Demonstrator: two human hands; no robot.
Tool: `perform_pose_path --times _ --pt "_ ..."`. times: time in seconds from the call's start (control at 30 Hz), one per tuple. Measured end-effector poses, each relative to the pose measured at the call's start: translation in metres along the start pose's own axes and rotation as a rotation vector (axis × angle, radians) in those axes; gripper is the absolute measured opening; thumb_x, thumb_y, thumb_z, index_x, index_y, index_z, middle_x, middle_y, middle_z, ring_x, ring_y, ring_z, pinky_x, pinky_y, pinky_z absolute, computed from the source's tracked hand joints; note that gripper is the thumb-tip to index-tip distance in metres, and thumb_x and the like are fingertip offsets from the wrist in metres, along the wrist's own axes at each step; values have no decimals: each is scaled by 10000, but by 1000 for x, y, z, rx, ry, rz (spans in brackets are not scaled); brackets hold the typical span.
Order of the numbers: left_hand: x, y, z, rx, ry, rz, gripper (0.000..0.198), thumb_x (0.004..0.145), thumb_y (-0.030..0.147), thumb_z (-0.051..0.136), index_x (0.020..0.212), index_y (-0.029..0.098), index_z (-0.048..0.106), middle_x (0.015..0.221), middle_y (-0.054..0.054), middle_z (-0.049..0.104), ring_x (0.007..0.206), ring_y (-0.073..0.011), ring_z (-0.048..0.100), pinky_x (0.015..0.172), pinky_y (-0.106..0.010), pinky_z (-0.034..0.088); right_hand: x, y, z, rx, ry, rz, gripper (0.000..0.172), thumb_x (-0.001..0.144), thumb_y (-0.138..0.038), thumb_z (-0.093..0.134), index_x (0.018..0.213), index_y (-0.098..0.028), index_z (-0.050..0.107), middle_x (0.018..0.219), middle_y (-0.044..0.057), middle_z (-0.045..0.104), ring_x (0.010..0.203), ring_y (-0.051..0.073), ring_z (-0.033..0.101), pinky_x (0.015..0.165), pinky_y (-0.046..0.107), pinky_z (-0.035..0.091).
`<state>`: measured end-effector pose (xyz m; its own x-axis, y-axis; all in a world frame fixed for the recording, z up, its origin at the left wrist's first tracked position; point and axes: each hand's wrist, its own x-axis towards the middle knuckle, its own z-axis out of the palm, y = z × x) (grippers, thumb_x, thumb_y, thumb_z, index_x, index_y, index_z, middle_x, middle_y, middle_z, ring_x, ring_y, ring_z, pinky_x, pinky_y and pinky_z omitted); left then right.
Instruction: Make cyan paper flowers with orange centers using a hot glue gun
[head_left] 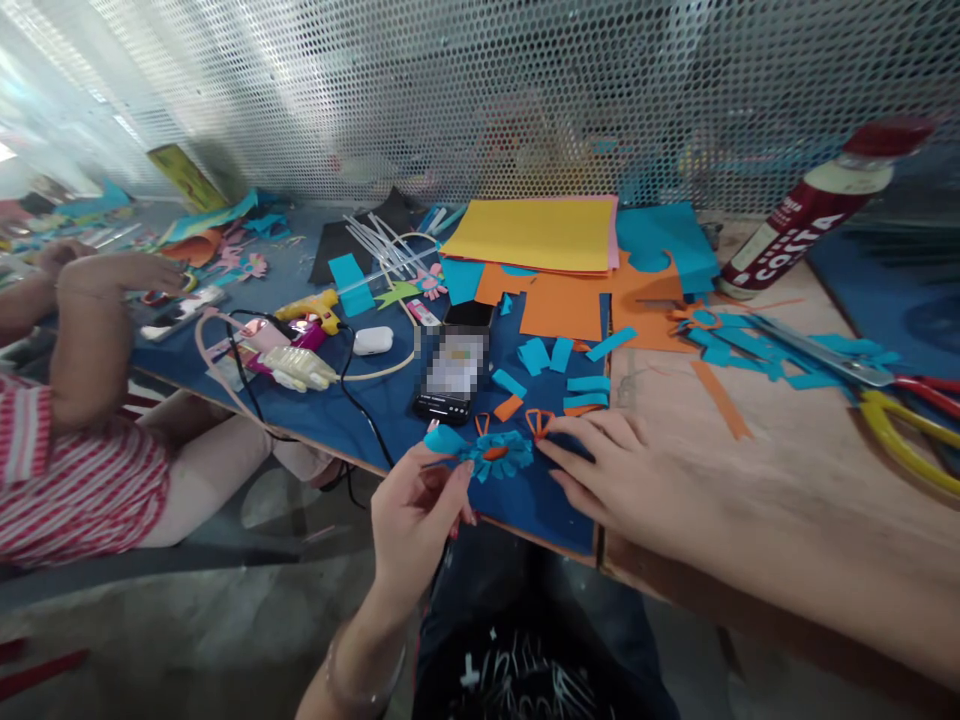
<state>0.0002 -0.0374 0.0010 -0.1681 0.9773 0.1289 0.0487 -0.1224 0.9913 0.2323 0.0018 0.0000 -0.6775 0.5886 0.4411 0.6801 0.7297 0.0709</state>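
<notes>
A blue paper flower with an orange centre (496, 455) is pinched between the thumb and fingers of my left hand (424, 500), near the table's front edge. My right hand (611, 465) reaches in from the right, its fingertips touching a small folded orange paper piece (537, 424). Another orange loop (482, 424) lies just behind the flower. Short blue strips (587, 384) and an orange strip (508, 407) are scattered behind my hands. A phone (453, 365) lies behind the flower, its screen blurred out.
Yellow paper (529, 235) and orange paper (564, 305) lie at the back. Scissors (862, 370) and a bottle (814, 215) stand out at right. Glue guns (289, 360), cables and an earbud case (373, 341) are at left, beside another person's arm (94, 320).
</notes>
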Motion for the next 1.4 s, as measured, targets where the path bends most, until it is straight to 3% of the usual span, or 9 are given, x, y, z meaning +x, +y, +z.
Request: perform_pose_path --times 0.23,0.43,0.57,0.73,0.83,0.93,1.07,1.2,1.4 --pt "6 -1 9 24 -89 -71 129 855 280 698 913 193 623 495 59 597 370 -77 527 348 -152 407 36 44 1 157 47 46 258 976 -240 488 1077 -201 722 1114 100 657 1016 252 498 893 421 429" --pt "9 2 16 97 -140 -12 113 851 262 694 918 183 649 551 40 619 467 -97 601 433 -171 460 93 108 22 89 -233 73 360 906 -343 587 1222 -196 678 1216 137 637 1109 349 465 864 496 391" --pt "14 7 21 18 -160 -50 135 859 277 682 880 171 602 569 39 610 480 -94 594 506 -199 507 115 125 30 224 -400 135 309 805 -389 695 1065 -228 736 1166 122 667 1116 366 477 860 511 374" --pt "20 12 28 -115 -136 -107 215 894 355 643 939 184 520 525 68 581 400 -70 524 427 -166 431 120 129 23 298 -399 215 256 748 -426 731 869 -202 716 1052 111 696 1078 355 526 856 501 406" --pt "24 12 31 -160 -138 -131 239 919 399 604 970 197 487 492 80 562 362 -66 483 374 -145 350 116 134 16 368 -357 310 317 791 -472 668 922 -183 681 1021 113 701 952 286 607 784 435 475" --pt "28 8 35 -208 -152 -126 244 931 420 587 946 207 469 488 76 564 368 -71 478 369 -143 328 109 133 2 564 -226 491 410 746 -518 695 974 -180 655 976 110 699 856 242 637 711 386 516" --pt "32 5 41 -242 -153 -116 263 906 408 630 967 201 479 533 61 608 391 -75 501 391 -155 368 102 111 -24 846 -117 630 461 721 -506 735 1045 -186 662 897 88 701 823 233 653 711 387 531" --pt "31 10 47 -238 -190 -109 268 882 378 661 1017 164 575 576 47 622 440 -68 526 463 -171 452 98 78 -40 937 -158 510 397 733 -466 742 1031 -211 682 932 60 709 818 207 661 713 363 541" --pt "28 13 49 -196 -200 -123 270 839 390 705 963 159 641 627 17 647 526 -96 590 495 -186 506 100 64 -42 990 -431 340 286 804 -410 685 1043 -252 684 885 5 741 763 182 691 650 321 542"
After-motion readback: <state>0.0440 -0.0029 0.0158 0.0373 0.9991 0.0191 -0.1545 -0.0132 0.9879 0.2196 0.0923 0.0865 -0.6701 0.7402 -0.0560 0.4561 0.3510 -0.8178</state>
